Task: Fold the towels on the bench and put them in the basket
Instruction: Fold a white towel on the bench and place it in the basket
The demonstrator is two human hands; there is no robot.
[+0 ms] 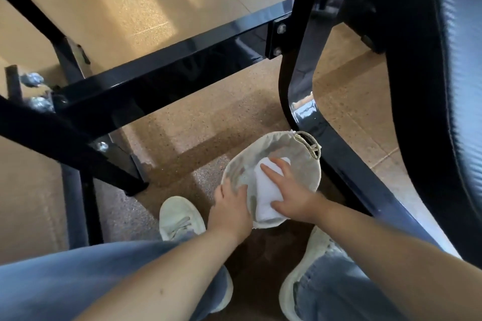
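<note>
Pressing down into the basket (236, 164) on the floor, the right hand (292, 198) lies flat on a folded white towel (263, 198), fingers spread and open over the cloth rather than clamped. The left hand (230, 206) has its grip curled over the basket's near rim. The basket sits between two pale shoes (180, 219), just beside a black metal frame (161, 73).

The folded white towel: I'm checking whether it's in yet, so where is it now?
In the head view, lower centre-right: the white towel lies inside the basket on the floor, under the right hand, between the two shoes.
</note>
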